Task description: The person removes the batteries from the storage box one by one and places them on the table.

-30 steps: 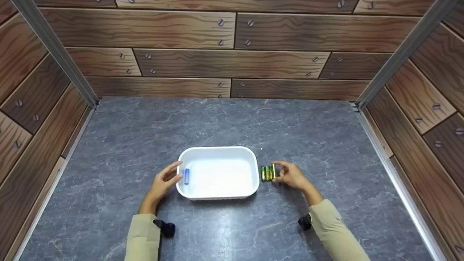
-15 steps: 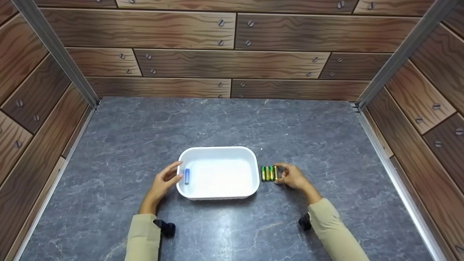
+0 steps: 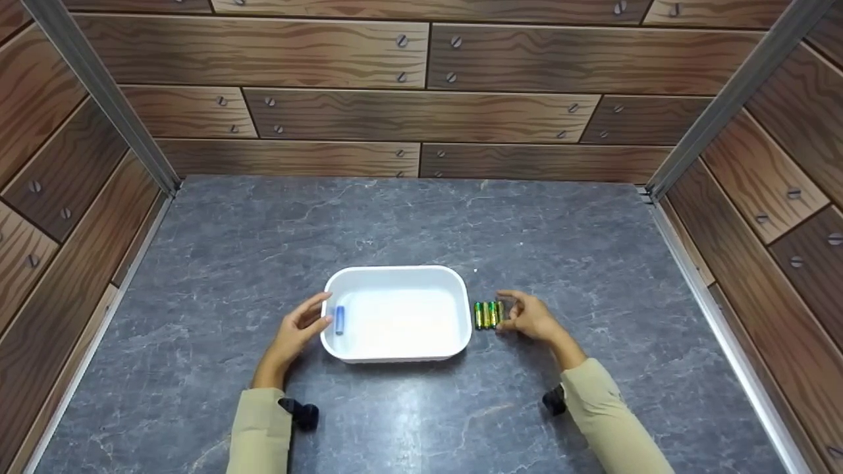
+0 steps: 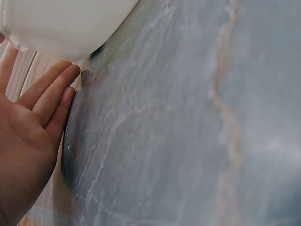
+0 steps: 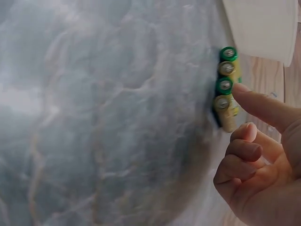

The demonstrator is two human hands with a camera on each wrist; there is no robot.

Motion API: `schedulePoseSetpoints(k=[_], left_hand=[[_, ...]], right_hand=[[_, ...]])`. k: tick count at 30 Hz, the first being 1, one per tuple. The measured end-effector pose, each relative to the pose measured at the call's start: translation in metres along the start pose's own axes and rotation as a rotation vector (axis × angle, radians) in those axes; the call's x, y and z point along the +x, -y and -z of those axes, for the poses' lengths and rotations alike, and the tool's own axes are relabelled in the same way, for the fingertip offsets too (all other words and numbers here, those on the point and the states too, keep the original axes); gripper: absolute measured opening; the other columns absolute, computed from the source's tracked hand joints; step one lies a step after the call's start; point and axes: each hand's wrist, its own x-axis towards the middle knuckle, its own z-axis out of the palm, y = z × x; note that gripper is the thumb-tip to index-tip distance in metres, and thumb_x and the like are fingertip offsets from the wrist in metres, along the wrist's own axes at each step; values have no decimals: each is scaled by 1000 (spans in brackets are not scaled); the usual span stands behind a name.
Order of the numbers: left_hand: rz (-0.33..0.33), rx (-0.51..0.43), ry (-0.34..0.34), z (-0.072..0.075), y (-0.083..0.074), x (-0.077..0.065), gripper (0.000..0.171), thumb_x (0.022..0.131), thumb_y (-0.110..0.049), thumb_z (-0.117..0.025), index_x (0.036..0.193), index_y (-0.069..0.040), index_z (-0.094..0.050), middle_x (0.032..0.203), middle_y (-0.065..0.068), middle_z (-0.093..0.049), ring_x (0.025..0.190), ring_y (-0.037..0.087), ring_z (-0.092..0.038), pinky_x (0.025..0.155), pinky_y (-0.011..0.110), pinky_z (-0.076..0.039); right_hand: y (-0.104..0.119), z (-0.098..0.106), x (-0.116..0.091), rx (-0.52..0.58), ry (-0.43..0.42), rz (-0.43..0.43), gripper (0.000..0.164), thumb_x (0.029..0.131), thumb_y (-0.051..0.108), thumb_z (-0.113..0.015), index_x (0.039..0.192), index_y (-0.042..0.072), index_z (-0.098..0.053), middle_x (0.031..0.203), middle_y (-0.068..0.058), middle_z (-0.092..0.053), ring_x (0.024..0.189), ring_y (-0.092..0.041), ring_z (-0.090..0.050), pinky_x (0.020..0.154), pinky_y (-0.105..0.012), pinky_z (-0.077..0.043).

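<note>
A white plastic tub (image 3: 395, 272) stands mid-table, with a small blue cylinder (image 3: 340, 320) at its left end. My left hand (image 3: 296, 332) touches the tub's left rim; in the left wrist view its fingers (image 4: 49, 101) are extended beside the tub's underside. Several green-and-gold batteries (image 3: 487, 316) lie side by side in a row just right of the tub. Around the row's rightmost battery (image 5: 222, 102) is my right hand (image 3: 532, 320), thumb near one end and index finger spread beyond the other. Its remaining fingers curl loosely in the right wrist view.
The grey marbled tabletop (image 3: 408, 217) is bounded by wood-patterned walls (image 3: 421, 115) at the back and sides. Metal strips (image 3: 718, 322) run along the side edges. Black wrist cameras (image 3: 303, 416) hang by both sleeves.
The right hand has set a gold battery down at the right end of the row, and its index finger has lifted away from it. The left hand and tub have stayed put.
</note>
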Motion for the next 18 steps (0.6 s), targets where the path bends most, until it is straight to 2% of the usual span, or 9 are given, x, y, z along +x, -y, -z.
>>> schedulePoseSetpoints(k=[6,9,18], left_hand=[[6,-1,8,1,0,0,50,91,0,-62,139,0,-48,137,28,-55,128,42,-53,90,15,-48],[2,-9,7,1,-1,0,50,90,2,-61,139,1,-48,136,29,-55,127,42,-53,89,15,-49],[17,-8,10,0,-2,-1,50,91,0,-62,139,-1,-49,136,27,-55,127,41,-54,90,14,-48]], right_hand=[[17,0,0,1,-12,22,64,76,2,-77,134,-7,-51,60,7,-45,54,-5,-40,52,-18,-35],[25,-2,-1,-10,-15,59,58,79,5,-76,131,-7,-53,63,5,-48,54,-6,-42,51,-19,-36],[51,-11,-3,-4,-20,173,46,83,10,-74,122,-9,-59,72,-8,-59,61,-8,-47,56,-19,-40]])
